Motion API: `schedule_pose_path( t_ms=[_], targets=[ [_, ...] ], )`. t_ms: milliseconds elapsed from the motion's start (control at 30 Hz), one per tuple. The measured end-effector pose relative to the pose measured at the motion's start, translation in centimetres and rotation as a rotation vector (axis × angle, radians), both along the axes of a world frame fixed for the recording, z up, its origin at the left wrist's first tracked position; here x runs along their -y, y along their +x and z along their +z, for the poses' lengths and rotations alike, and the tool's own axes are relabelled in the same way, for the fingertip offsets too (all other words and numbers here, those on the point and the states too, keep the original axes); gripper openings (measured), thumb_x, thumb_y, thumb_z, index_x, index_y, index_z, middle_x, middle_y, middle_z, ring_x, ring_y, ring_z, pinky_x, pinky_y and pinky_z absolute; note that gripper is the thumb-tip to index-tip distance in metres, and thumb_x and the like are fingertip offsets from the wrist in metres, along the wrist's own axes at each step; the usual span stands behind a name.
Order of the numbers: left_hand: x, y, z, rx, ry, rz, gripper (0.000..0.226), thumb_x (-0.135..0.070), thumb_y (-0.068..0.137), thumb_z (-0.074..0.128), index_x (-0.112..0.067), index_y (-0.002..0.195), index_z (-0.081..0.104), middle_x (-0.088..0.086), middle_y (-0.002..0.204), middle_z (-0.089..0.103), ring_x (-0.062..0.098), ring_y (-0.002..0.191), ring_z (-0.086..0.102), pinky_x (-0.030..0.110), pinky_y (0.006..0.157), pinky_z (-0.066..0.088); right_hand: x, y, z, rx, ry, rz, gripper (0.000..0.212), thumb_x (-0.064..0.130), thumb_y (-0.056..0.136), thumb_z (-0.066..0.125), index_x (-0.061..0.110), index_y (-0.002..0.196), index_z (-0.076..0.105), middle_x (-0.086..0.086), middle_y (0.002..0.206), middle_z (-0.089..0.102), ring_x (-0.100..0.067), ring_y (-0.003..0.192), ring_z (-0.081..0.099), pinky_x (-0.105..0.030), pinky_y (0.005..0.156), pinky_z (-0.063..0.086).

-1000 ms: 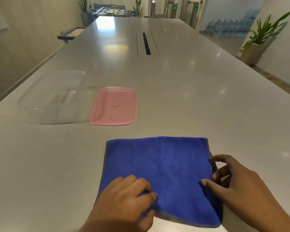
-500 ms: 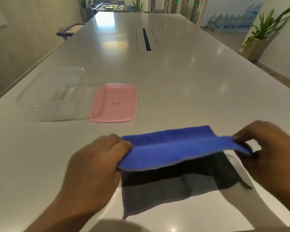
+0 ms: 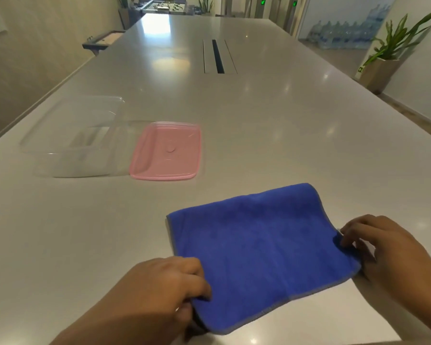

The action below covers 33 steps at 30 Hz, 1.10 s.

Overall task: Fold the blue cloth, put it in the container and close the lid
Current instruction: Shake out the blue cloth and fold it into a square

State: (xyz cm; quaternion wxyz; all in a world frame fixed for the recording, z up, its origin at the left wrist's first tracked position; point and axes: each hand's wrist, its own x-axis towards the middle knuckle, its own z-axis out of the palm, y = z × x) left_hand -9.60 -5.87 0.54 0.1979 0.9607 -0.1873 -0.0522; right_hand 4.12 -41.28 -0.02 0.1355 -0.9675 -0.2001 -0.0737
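Nearest to us, our left hand (image 3: 164, 282) pinches the near left corner of the blue cloth (image 3: 259, 245), fingers curled over the top and thumb tucked under the edge. Our right hand (image 3: 388, 255) holds the near right corner the same way, fingertips (image 3: 345, 239) pressing down on the fabric. The cloth lies folded on the pale grey table (image 3: 284, 133), between our hands, with a grey hem running along its near and left edges and a rounded fold along its far side.

Further out and to the left, the pink lid (image 3: 167, 151) lies flat on the table, apart from the cloth. Just beside it on the left, touching or nearly touching, stands the clear container (image 3: 70, 135), open.

Further still, a narrow dark slot (image 3: 218, 56) runs down the middle of the table. At the far right, beyond the table's edge, we see a potted plant (image 3: 388, 53) and a row of water bottles (image 3: 343, 33) on the floor.
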Motion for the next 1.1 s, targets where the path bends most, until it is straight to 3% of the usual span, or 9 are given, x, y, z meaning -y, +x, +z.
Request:
schedule_pose_path(
  t_ms=[100, 167, 300, 400, 500, 667, 800, 1000, 1100],
  targets=[
    [-0.8, 1.3, -0.9, -0.318, -0.132, 0.068, 0.031, -0.062, 0.063, 0.062, -0.048, 0.090, 0.066, -0.032, 0.099, 0.059, -0.005, 0.084, 0.060, 0.010, 0.078, 0.045, 0.1, -0.6, 0.2, 0.055, 0.071, -0.009, 0.074, -0.020, 0.061, 0.070, 0.051, 0.070, 0.049, 0.017, 0.086, 0.064, -0.015, 0.076, 0.060, -0.033, 0.067, 0.054],
    [-0.1, 2.9, 0.5, -0.418, -0.097, 0.122, 0.025, -0.064, 0.060, 0.067, -0.042, 0.073, 0.070, -0.022, 0.097, 0.068, -0.002, 0.073, 0.062, 0.012, 0.071, 0.047, -0.6, -1.6, 1.0, 0.141, 0.211, -0.027, 0.070, -0.021, 0.067, 0.064, 0.047, 0.075, 0.052, 0.012, 0.088, 0.065, -0.016, 0.079, 0.061, -0.035, 0.067, 0.056],
    [2.6, 5.8, 3.9, 0.102, -0.180, 0.223, 0.044, -0.069, 0.073, 0.057, -0.039, 0.104, 0.063, -0.020, 0.100, 0.066, 0.002, 0.090, 0.062, 0.026, 0.079, 0.051, -4.5, -4.1, 1.5, 0.014, 0.366, 0.133, 0.024, 0.033, 0.081, 0.057, 0.033, 0.099, 0.072, 0.019, 0.121, 0.064, 0.001, 0.110, 0.058, -0.025, 0.084, 0.049],
    [4.3, 10.5, 2.7, 0.172, -0.052, 0.335, 0.052, -0.064, 0.082, 0.054, -0.031, 0.123, 0.056, -0.012, 0.124, 0.059, 0.011, 0.111, 0.057, 0.033, 0.088, 0.049, -7.0, -5.2, -0.2, -0.194, 0.128, 0.204, 0.061, 0.079, 0.077, 0.039, 0.048, 0.127, 0.055, 0.034, 0.146, 0.035, 0.014, 0.132, 0.032, -0.022, 0.108, 0.029],
    [5.0, 14.0, 1.8, 0.064, 0.003, 0.329, 0.055, -0.062, 0.083, 0.055, -0.025, 0.124, 0.057, -0.006, 0.123, 0.062, 0.017, 0.110, 0.058, 0.035, 0.088, 0.049, -7.8, -5.4, -1.4, -0.293, 0.024, 0.195, 0.083, 0.089, 0.068, 0.005, 0.056, 0.138, 0.033, 0.043, 0.147, 0.008, 0.026, 0.133, -0.004, -0.013, 0.112, -0.001],
    [5.2, 16.3, 1.3, -0.090, -0.115, 0.384, 0.036, -0.056, 0.076, 0.066, -0.022, 0.087, 0.072, -0.005, 0.086, 0.070, 0.015, 0.078, 0.065, 0.037, 0.074, 0.057, -7.9, -5.5, -1.5, -0.243, 0.072, 0.155, 0.076, 0.087, 0.073, 0.010, 0.055, 0.136, 0.038, 0.042, 0.147, 0.016, 0.021, 0.138, -0.003, -0.013, 0.113, 0.001],
    [5.0, 16.6, 1.8, -0.339, -0.166, 0.347, 0.057, -0.061, 0.073, 0.066, -0.004, 0.077, 0.066, 0.010, 0.070, 0.060, 0.020, 0.064, 0.051, 0.032, 0.061, 0.043, -7.7, -5.5, -2.0, -0.216, 0.118, 0.146, 0.069, 0.083, 0.077, 0.022, 0.051, 0.134, 0.047, 0.038, 0.147, 0.028, 0.018, 0.140, 0.008, -0.018, 0.115, 0.009],
    [4.6, 15.3, 5.0, -0.392, -0.462, 0.231, 0.029, -0.036, 0.089, 0.065, -0.008, 0.088, 0.072, 0.006, 0.086, 0.074, 0.021, 0.074, 0.065, 0.038, 0.076, 0.055, -7.6, -5.5, -1.9, -0.155, 0.290, 0.073, 0.068, 0.074, 0.074, 0.053, 0.046, 0.136, 0.046, 0.038, 0.149, 0.030, 0.011, 0.142, 0.018, -0.022, 0.114, 0.020],
    [4.3, 14.4, 6.8, -0.341, -0.689, 0.217, 0.032, -0.033, 0.094, 0.060, -0.001, 0.094, 0.067, 0.012, 0.093, 0.074, 0.017, 0.079, 0.063, 0.045, 0.083, 0.055, -7.6, -5.1, -0.5, -0.232, 0.570, -0.043, 0.086, 0.067, 0.061, 0.065, 0.044, 0.140, 0.040, 0.046, 0.142, 0.031, 0.022, 0.132, 0.029, -0.004, 0.101, 0.027]
  ],
)
